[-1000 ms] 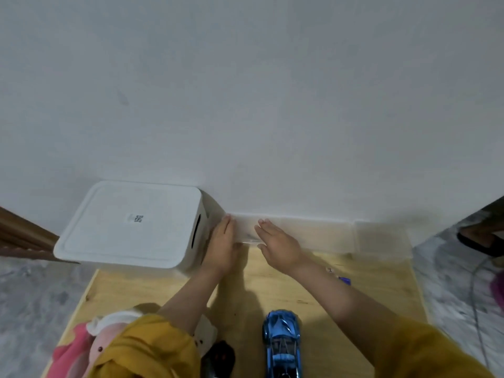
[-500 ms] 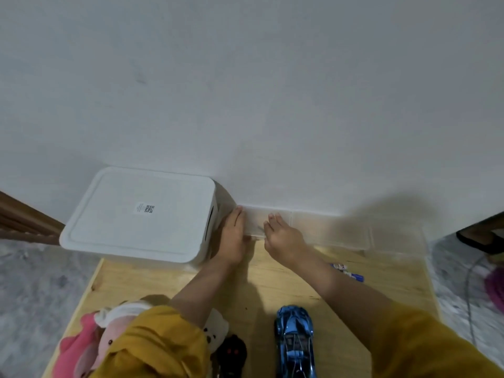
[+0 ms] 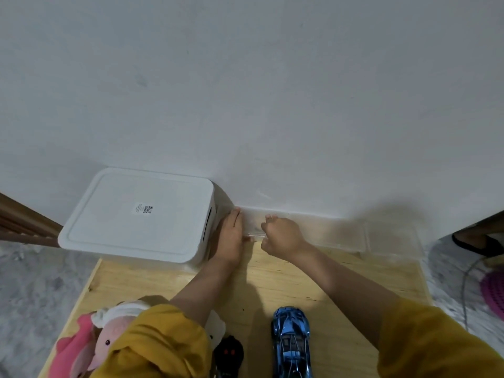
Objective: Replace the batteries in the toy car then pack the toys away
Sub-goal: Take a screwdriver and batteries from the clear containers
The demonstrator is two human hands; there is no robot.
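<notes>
I see my left hand (image 3: 231, 236) flat, fingers together, against the clear box (image 3: 327, 233) at 12 o'clock. My right hand (image 3: 282, 234) curls over its near rim. The blue toy car (image 3: 291, 342) sits at 6 on the desk (image 3: 300, 279).

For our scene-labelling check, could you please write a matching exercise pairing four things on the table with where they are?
Things:
1. white lidded plastic storage box
2. clear plastic tray
3. shiny blue toy car
4. pink and white plush toy

Places:
A. near edge, centre
B. far left corner
C. near left corner
D. along the wall, under both hands

Pairs: 1-B, 2-D, 3-A, 4-C
</notes>
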